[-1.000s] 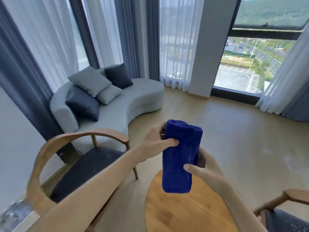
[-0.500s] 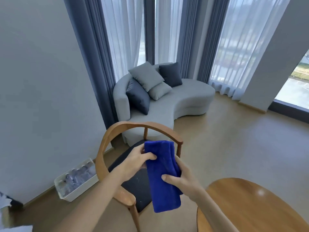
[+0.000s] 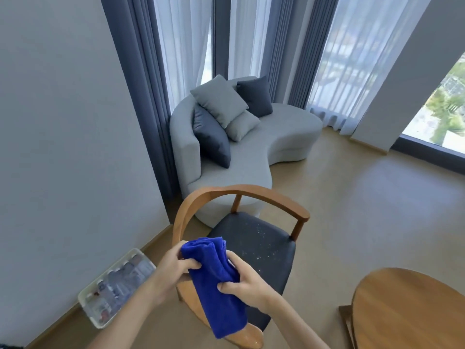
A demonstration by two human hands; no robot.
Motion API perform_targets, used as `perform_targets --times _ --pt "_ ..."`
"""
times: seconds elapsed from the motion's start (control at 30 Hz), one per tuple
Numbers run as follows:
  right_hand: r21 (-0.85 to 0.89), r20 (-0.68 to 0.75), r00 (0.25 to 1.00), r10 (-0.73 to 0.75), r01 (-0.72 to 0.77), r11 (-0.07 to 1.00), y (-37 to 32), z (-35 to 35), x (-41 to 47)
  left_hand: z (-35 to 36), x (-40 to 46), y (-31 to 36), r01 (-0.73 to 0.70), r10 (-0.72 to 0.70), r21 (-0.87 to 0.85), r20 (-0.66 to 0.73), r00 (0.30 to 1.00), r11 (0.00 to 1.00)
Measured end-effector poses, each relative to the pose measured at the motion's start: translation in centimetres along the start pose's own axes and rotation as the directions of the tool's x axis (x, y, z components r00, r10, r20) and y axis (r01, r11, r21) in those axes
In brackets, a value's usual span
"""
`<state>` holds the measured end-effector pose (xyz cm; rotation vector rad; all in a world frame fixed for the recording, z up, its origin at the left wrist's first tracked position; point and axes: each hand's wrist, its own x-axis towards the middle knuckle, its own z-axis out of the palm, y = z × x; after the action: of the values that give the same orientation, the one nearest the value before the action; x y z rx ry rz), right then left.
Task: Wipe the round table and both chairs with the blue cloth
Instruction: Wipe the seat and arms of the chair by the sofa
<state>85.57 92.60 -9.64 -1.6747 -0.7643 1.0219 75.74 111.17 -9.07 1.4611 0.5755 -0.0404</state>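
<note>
Gripping the folded blue cloth (image 3: 216, 280), left hand (image 3: 173, 270) and right hand (image 3: 247, 285) hold it above the chair (image 3: 259, 243).

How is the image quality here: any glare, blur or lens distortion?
Head view: daylight through the sheer curtains, with the window washed out; wide-angle bending at the edges; blue cloth and chair fairly sharp; tray of bottles soft.
</note>
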Motion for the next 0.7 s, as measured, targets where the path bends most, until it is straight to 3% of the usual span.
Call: perform_targets --times 0.27,0.53,0.63,0.7 --pt "0.137 -0.158 0.987 0.043 -0.022 0.990 3.3 -4.0 6.3 -0.6 11.6 1.4 0.066 -0.082 0.094 0.173 0.982 0.993" --pt "0.298 -0.375 0.917 0.138 -0.022 0.954 6.0 -9.3 11.0 2.4 23.7 2.8 0.081 -0.133 0.168 0.330 0.935 0.982" --pt "0.355 -0.436 0.875 0.212 -0.050 0.933 7.6 -10.3 11.7 3.5 26.5 2.4 0.063 -0.174 0.293 0.370 0.913 0.954" --pt "0.356 -0.475 0.842 0.256 -0.082 0.931 9.2 -10.7 12.1 3.4 29.0 2.3 -0.024 -0.190 0.462 0.410 0.892 0.887"
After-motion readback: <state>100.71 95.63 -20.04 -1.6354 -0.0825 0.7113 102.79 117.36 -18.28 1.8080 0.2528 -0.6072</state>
